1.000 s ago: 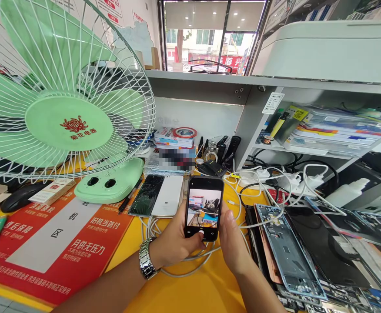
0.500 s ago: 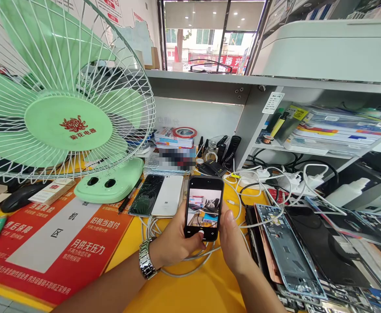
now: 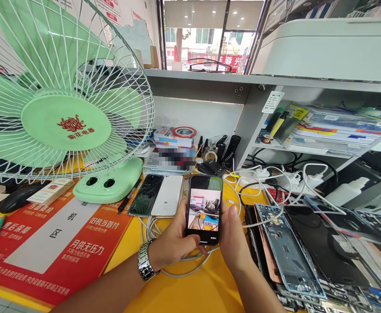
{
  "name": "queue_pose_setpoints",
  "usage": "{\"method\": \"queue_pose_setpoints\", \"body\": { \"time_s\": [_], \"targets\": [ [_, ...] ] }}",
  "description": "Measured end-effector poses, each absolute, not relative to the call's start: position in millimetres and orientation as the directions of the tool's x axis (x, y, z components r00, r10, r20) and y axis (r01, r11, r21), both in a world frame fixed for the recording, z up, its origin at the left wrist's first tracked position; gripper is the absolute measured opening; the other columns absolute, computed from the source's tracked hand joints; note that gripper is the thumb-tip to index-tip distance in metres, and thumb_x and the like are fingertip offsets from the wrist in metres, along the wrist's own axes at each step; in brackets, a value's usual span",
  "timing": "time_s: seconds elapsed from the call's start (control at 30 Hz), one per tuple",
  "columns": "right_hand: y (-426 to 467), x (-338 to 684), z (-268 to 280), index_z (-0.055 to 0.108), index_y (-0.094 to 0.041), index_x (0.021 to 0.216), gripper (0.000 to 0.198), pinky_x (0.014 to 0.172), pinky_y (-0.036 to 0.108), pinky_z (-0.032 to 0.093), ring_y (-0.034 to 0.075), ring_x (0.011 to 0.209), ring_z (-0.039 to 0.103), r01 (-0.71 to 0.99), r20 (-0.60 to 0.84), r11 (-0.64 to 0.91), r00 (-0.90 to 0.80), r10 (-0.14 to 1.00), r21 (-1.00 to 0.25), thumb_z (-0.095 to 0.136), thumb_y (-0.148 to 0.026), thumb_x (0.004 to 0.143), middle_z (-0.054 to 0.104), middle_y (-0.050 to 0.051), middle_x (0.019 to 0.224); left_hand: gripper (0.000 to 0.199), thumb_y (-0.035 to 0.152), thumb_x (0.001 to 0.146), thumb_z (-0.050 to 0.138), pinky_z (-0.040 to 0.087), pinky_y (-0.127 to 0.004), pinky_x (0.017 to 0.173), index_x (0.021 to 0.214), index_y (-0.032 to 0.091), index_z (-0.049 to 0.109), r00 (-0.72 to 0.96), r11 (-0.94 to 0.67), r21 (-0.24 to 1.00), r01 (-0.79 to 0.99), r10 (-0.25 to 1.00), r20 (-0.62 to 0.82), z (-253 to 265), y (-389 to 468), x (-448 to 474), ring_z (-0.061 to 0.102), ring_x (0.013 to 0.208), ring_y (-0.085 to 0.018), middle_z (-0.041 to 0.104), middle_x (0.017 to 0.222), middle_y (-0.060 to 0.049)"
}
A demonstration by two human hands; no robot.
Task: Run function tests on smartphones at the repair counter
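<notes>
Since 0.5 s ago black smartphone [image 3: 205, 209] screen changed, preview fills it. I keep left hand [image 3: 174, 241] & right hand [image 3: 232, 243] fingers clamped on its edges, level, thumbs off lens.

Yellow table [image 3: 190, 291], crowded: green fan [image 3: 107, 184] at left, red mat [image 3: 51, 243] in front, two phones [image 3: 156, 195] side by side past it, white cables [image 3: 164, 256] coiled mid-table, stripped phone frames [image 3: 285, 252] stacked right.

Place: phone repair shop.
Evidence: dismantled phone frames [image 3: 286, 252] just right of the grip, spare phones [image 3: 158, 195] on the surface, street-facing glass front [image 3: 210, 39] beyond.
</notes>
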State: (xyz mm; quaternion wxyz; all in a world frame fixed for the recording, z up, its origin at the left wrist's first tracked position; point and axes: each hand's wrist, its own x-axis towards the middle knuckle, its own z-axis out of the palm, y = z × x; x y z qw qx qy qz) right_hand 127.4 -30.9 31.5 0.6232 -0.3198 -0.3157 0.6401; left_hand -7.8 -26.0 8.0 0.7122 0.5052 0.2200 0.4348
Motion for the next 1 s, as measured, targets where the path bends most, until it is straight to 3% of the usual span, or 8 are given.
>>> {"method": "queue_pose_setpoints", "body": {
  "time_s": [0.2, 0.5, 0.73, 1.0],
  "targets": [
    [-25.1, 128.3, 25.9, 0.062, -0.020, 0.127, 0.069, 0.060, 0.037, 0.058, 0.025, 0.073, 0.071, -0.606, -0.107, -0.110, -0.041, 0.993, -0.788, 0.050, -0.072, 0.084, 0.076, 0.007, 0.093, 0.084, 0.013, 0.076, 0.065, 0.057, -0.027, 0.061, 0.143, 0.032, 0.018, 0.590, 0.242, 0.878, -0.414, 0.806, 0.056, 9.7, -25.2, -4.0, 0.066, 0.075, -0.014, 0.061, 0.118, -0.006],
    [-27.4, 126.0, 24.6, 0.065, -0.018, 0.119, 0.073, 0.072, 0.041, 0.057, 0.029, 0.086, 0.071, -0.651, -0.154, -0.126, -0.015, 0.988, -0.748, 0.054, -0.077, 0.077, 0.076, 0.009, 0.097, 0.099, 0.014, 0.077, 0.067, 0.055, -0.026, 0.057, 0.148, 0.032, 0.001, 0.532, 0.192, 0.939, -0.287, 0.847, -0.011, 9.2, -28.0, -2.8, 0.061, 0.064, -0.010, 0.061, 0.113, -0.009],
    [-27.2, 126.3, 24.3, 0.068, -0.019, 0.113, 0.067, 0.076, 0.040, 0.057, 0.029, 0.090, 0.071, -0.647, -0.117, -0.112, -0.036, 0.992, -0.754, 0.048, -0.076, 0.082, 0.076, 0.008, 0.099, 0.101, 0.015, 0.077, 0.068, 0.056, -0.027, 0.057, 0.150, 0.033, 0.001, 0.525, 0.178, 0.938, -0.299, 0.851, 0.005, 7.4, -29.5, -2.0, 0.061, 0.067, -0.011, 0.059, 0.116, -0.009],
    [-27.6, 126.7, 24.1, 0.066, -0.019, 0.121, 0.071, 0.074, 0.042, 0.057, 0.032, 0.092, 0.071, -0.644, -0.119, -0.105, -0.021, 0.993, -0.757, 0.047, -0.076, 0.082, 0.076, 0.009, 0.099, 0.096, 0.017, 0.077, 0.065, 0.057, -0.026, 0.054, 0.150, 0.035, 0.006, 0.541, 0.196, 0.926, -0.321, 0.841, 0.009, 11.2, -28.8, -3.5, 0.063, 0.077, -0.015, 0.052, 0.128, -0.012]
  ]
}}
